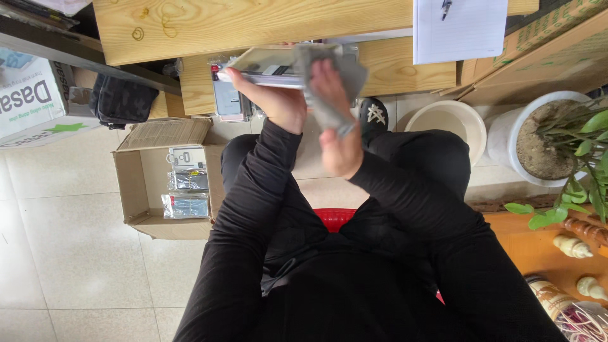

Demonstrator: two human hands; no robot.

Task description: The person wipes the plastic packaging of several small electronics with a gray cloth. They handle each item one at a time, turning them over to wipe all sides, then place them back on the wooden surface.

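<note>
My left hand (269, 98) grips a flat packaged item (263, 66), a thin clear-wrapped pack held out in front of me over my lap. My right hand (335, 126) presses a grey cloth (335, 79) against the right end of that pack; the cloth drapes over my fingers and is blurred. Both arms are in black sleeves. I sit on a red stool (334, 217), seen between my legs.
An open cardboard box (136, 183) with several wrapped packs stands on the tiled floor to my left. A wooden bench (253, 25) lies ahead with a lined paper pad (459, 28). A white basin (449, 120) and a potted plant (551, 136) stand to the right.
</note>
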